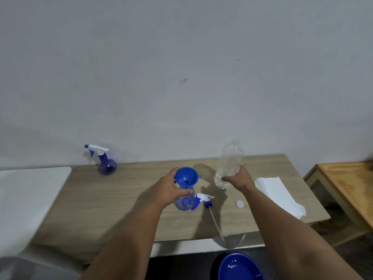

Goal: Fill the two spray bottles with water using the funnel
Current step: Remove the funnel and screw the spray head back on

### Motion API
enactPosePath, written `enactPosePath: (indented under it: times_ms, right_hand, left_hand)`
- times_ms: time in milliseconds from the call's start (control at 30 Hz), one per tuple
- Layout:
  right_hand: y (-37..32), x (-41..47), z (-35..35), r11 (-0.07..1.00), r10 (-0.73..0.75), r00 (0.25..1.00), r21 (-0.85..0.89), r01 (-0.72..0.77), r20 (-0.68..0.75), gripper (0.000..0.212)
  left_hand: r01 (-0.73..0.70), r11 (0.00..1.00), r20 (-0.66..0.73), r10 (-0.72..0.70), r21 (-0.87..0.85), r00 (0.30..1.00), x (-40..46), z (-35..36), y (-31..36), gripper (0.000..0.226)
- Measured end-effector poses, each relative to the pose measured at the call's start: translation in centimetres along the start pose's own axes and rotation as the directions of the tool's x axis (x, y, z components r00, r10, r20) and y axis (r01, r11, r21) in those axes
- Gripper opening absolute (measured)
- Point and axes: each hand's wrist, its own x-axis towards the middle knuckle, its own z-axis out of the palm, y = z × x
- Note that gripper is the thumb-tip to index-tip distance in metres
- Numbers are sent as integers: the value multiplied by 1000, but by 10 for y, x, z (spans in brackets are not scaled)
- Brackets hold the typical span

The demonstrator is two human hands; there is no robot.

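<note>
Blue basin (240,267) below table (113,199)

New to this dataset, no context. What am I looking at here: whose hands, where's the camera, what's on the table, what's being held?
There is no robot: a person works bare-handed, filmed by one wide-angle camera worn on the head, looking forward and down.

The left hand grips a blue spray bottle with its top off; a blue funnel sits in its neck. The right hand holds a clear plastic bottle, uncapped and roughly upright, so nothing is being poured.

On the wooden table lie the removed trigger sprayer with its tube, a small white cap and white paper towels. A second spray bottle, sprayer on, stands at the back left. A blue basin sits below the table's near edge.
</note>
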Motion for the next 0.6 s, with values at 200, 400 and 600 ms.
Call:
enactPosePath:
  times_ms: [200, 400, 600]
  right_hand:
    - [-28, -38, 2, 979, 91, 987, -194, -64, 130, 33]
    - [-81, -49, 21, 923, -251, 951, -252, 292, 182, 14]
    - [-149, -71, 52, 751, -304, 828, -417, 513, 471, 76]
  left_hand:
    - [25, 1000, 2, -25, 18, 1000, 0, 1, -1, 89]
    - [120, 993, 25, -121, 5, 992, 8, 5, -9, 137]
    - [162, 970, 83, -149, -184, 985, 12, 17, -23, 60]
